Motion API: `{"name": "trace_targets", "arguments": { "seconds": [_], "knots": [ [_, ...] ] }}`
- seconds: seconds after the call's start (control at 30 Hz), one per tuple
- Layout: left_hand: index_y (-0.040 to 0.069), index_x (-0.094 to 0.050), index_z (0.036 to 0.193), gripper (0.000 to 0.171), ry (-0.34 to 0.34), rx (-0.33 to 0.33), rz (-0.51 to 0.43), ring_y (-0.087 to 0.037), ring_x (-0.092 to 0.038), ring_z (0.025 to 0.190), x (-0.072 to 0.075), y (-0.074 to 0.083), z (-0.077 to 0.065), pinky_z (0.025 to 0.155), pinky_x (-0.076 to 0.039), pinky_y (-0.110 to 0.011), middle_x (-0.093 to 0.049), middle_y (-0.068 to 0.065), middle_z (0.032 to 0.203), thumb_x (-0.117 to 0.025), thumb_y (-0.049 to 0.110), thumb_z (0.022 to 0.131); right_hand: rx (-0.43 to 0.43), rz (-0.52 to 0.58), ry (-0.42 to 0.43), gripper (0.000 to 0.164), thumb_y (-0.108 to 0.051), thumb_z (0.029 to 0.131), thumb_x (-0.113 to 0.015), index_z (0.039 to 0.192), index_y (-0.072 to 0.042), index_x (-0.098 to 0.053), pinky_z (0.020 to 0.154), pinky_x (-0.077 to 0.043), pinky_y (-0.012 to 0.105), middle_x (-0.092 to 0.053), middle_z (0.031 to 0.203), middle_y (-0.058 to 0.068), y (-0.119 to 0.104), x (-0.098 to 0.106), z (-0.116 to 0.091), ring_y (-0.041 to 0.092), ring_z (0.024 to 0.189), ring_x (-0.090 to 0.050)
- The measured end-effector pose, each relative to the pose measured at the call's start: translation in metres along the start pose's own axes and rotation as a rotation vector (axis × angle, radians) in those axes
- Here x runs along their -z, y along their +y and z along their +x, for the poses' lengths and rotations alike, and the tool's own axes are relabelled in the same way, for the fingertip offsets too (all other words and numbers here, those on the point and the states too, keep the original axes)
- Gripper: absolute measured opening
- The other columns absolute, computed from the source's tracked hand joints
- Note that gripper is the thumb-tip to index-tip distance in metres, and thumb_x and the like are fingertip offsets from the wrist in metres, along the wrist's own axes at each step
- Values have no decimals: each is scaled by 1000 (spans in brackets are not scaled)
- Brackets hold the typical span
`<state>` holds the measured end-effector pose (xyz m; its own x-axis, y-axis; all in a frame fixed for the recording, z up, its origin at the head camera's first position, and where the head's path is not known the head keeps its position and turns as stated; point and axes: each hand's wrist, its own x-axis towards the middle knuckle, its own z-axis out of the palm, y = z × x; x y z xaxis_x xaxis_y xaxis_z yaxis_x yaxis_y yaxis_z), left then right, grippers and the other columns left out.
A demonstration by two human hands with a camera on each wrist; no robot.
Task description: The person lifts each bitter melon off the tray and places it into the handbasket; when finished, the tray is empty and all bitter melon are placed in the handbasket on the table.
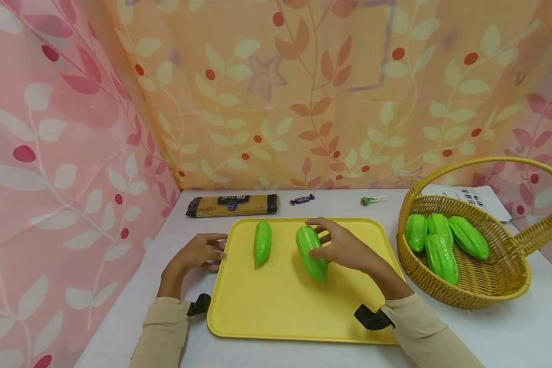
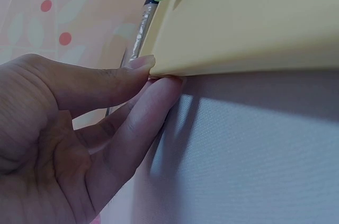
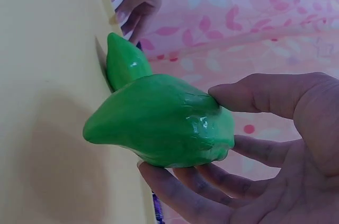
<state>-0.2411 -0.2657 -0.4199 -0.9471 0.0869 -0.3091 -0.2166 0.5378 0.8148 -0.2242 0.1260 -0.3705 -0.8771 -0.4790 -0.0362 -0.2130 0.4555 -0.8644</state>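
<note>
My right hand (image 1: 342, 246) holds a glossy green gourd-shaped vegetable (image 1: 309, 253) over the right half of the yellow tray (image 1: 276, 312). In the right wrist view the thumb presses one side of that vegetable (image 3: 164, 123) and the fingers lie along the other, with a shadow on the tray apart from it. A second green gourd (image 1: 262, 243) lies on the tray to the left, its pointed end toward me. At the tray's left rim my left hand (image 1: 201, 253) pinches the edge; the left wrist view shows the thumb above and fingers beneath.
On the right stands a wicker basket (image 1: 510, 283) with a tall handle and several green gourds (image 1: 441, 258) inside. Behind the tray lie a pack of spaghetti (image 1: 232, 205), a purple wrapped candy (image 1: 302, 200) and a lollipop (image 1: 368, 200). A white printed packet (image 1: 492, 202) sits behind the basket.
</note>
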Motion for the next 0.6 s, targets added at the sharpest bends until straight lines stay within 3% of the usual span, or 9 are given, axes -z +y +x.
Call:
{"name": "trace_targets", "arguments": {
  "seconds": [0.3,0.6],
  "knots": [
    [5,-53,155,63,-6,-1,2,-18,-69,86,0,0,0,73,-64,-33,-65,-20,134,-73,5,96,47,-98,27,76,-26,90,-83,156,-9,-49,84,-61,40,-59,138,19,-6,28,-34,40,125,-60],
    [5,-52,156,63,-9,-3,2,-18,-68,85,0,-1,0,73,-64,-33,-64,-20,134,-73,5,96,68,-92,57,75,-24,91,-84,155,-11,-47,85,-57,39,-56,140,17,-8,58,-65,38,125,-58]
  ]
}}
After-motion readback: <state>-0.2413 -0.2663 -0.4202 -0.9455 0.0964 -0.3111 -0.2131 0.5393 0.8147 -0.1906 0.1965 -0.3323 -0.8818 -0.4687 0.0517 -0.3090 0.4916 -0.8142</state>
